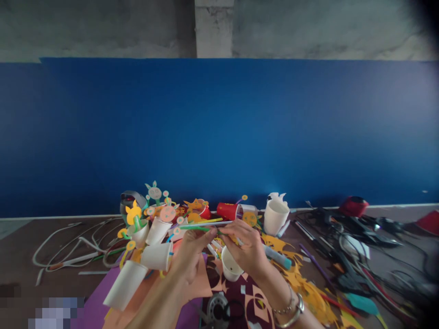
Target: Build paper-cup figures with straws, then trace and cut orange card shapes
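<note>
While a grey reel [216, 302] lies on the near side of your fingers [207, 237], your left hand [192, 252] and right hand [246, 244] are both pinched on a few thin coloured straws [202, 225], which run crosswise at the fingertips, above a white paper cup [229, 274]. To the left of your fingers you have more white cups [156, 256] lying tipped over, and to the right a spread of yellow paper scraps [308, 292]. Beyond your fingertips a red cup [227, 211] lies on its side, a tall white container [275, 217] stands farther right, and a blue panel [219, 123] rises behind.

Cups [275, 218], paper scraps [306, 290] on table [24, 249]
</note>
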A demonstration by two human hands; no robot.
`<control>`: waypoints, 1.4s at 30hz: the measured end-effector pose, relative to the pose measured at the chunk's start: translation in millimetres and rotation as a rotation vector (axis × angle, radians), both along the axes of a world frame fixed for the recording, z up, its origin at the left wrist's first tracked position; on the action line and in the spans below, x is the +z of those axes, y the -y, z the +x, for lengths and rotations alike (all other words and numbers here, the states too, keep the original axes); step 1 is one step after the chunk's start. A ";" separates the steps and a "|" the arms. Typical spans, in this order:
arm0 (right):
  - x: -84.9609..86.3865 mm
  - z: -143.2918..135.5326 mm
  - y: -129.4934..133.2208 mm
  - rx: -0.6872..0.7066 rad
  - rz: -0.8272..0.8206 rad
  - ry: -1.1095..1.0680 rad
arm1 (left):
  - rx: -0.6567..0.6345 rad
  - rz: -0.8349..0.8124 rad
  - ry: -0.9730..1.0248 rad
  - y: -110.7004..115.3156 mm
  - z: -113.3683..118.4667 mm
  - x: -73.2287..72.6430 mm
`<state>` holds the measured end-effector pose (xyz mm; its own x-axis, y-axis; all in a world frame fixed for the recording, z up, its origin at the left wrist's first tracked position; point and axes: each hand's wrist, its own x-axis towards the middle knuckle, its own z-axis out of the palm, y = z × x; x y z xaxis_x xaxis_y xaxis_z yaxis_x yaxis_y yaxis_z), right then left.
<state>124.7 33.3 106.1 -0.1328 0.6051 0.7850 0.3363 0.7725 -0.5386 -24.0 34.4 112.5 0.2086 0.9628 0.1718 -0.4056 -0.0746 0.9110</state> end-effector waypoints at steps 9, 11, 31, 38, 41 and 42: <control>19.6 15.1 7.5 -0.030 -0.220 0.143 | -0.025 0.036 -0.260 -8.8 -11.4 -1.8; 24.4 19.7 8.5 -0.084 -0.276 0.071 | -0.108 0.070 -0.340 -6.7 -14.0 1.1; 14.9 21.3 -4.7 0.224 -0.839 -0.381 | 0.168 0.089 -0.474 -1.8 -4.0 -7.4; 20.1 31.7 -6.0 0.292 -0.926 -0.344 | 0.061 0.101 -0.525 9.6 -4.4 -2.6; 19.3 35.0 -6.5 0.314 -0.924 -0.429 | 0.029 0.101 -0.506 9.5 -6.8 1.8; 18.8 35.4 -6.8 0.311 -0.918 -0.473 | 0.035 0.119 -0.512 8.5 -7.9 2.9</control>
